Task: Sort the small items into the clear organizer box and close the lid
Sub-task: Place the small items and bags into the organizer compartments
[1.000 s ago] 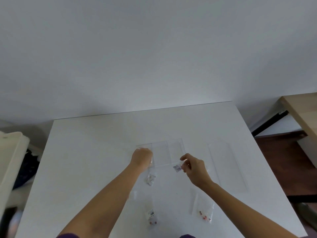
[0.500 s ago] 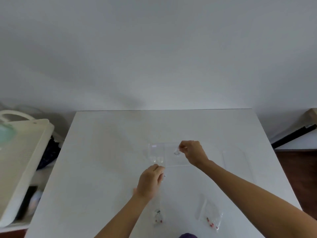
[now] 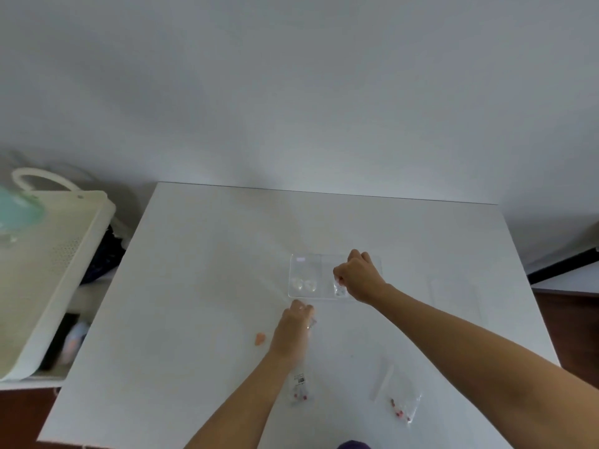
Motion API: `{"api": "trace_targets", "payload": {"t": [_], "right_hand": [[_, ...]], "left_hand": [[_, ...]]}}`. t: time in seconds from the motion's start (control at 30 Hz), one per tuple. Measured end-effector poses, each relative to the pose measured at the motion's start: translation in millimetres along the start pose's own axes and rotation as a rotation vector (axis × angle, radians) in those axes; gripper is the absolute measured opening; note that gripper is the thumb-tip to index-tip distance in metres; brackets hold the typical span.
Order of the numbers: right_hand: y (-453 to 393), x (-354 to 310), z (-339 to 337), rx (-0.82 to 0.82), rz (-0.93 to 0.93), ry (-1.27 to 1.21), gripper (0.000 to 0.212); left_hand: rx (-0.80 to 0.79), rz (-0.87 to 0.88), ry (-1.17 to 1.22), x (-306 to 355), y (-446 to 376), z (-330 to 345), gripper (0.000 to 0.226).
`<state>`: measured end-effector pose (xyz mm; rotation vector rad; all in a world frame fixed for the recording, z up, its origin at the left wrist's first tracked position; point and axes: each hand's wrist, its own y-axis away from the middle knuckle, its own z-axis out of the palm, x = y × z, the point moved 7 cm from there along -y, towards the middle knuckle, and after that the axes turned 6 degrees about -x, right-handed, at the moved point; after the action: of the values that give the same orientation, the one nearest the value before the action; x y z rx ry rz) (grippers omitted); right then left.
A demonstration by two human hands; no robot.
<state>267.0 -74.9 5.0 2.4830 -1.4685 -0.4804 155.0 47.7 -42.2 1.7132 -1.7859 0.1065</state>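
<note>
The clear organizer box lies open in the middle of the white table, with small clear items in its left compartment. My right hand is over the box's middle compartment, fingers pinched on a small clear bag at the near edge. My left hand rests on the table just in front of the box, fingers closed around a small clear bag. The clear lid lies flat to the right of the box.
A small bag with red pieces lies beside my left forearm, another bag with red pieces near the front right. A small orange piece sits left of my left hand. A white cart stands left of the table.
My right hand carried its small bag from in front of the box into the box. My left hand left the box's left side and came down onto a bag in front of it.
</note>
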Motion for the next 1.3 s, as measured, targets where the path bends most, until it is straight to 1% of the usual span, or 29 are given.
{"api": "trace_targets", "payload": {"t": [0.07, 0.17, 0.23, 0.33, 0.4, 0.47, 0.53, 0.6, 0.67, 0.77, 0.83, 0.87, 0.9, 1.0, 1.07, 1.1, 1.17, 1.23, 1.3], "right_hand": [[1, 0, 5, 0.010, 0.018, 0.028, 0.030], [2, 0, 8, 0.047, 0.062, 0.040, 0.026], [2, -1, 10, 0.058, 0.065, 0.051, 0.027], [5, -3, 13, 0.072, 0.043, 0.065, 0.030], [10, -1, 9, 0.125, 0.017, 0.045, 0.031], [22, 5, -1, 0.219, -0.002, -0.027, 0.035], [37, 16, -12, 0.324, 0.020, -0.111, 0.037], [53, 36, -18, 0.405, 0.087, -0.193, 0.036], [71, 62, -16, 0.434, 0.195, -0.246, 0.035], [99, 102, -1, 0.395, 0.379, -0.314, 0.031], [116, 119, 14, 0.330, 0.465, -0.360, 0.030], [123, 123, 22, 0.288, 0.492, -0.380, 0.028], [129, 126, 31, 0.246, 0.512, -0.405, 0.027], [139, 124, 54, 0.128, 0.549, -0.483, 0.032], [140, 119, 65, 0.066, 0.560, -0.502, 0.040], [139, 117, 69, 0.049, 0.569, -0.502, 0.043], [138, 116, 73, 0.046, 0.608, -0.501, 0.045], [137, 117, 76, 0.063, 0.657, -0.504, 0.043], [136, 118, 78, 0.070, 0.685, -0.498, 0.038]], "left_hand": [[-0.014, -0.033, 0.010, -3, -2, 0, 0.041], [-0.047, -0.045, 0.004, -7, -2, 2, 0.041], [-0.055, -0.042, 0.003, -9, -1, 2, 0.037], [-0.066, -0.065, -0.023, -10, 4, 0, 0.022], [-0.054, -0.078, -0.039, -12, 10, -1, 0.017], [-0.012, -0.068, -0.030, -11, 17, -5, 0.014], [0.049, -0.028, 0.025, -8, 21, -12, 0.016], [0.127, 0.023, 0.109, -2, 24, -24, 0.017], [0.198, 0.073, 0.168, 3, 25, -38, 0.015], [0.246, 0.098, 0.210, 14, 14, -56, 0.013], [0.226, 0.093, 0.230, 27, 0, -65, 0.012], [0.211, 0.084, 0.251, 34, -7, -68, 0.006], [0.188, 0.072, 0.277, 39, -14, -69, 0.005], [0.097, 0.027, 0.327, 59, -35, -68, 0.045], [0.026, 0.013, 0.323, 70, -48, -62, 0.055], [0.006, 0.001, 0.326, 73, -54, -58, 0.054], [0.000, -0.030, 0.323, 78, -63, -56, 0.044], [0.022, -0.054, 0.290, 81, -69, -56, 0.031], [0.032, -0.084, 0.245, 83, -73, -56, 0.025]]}}
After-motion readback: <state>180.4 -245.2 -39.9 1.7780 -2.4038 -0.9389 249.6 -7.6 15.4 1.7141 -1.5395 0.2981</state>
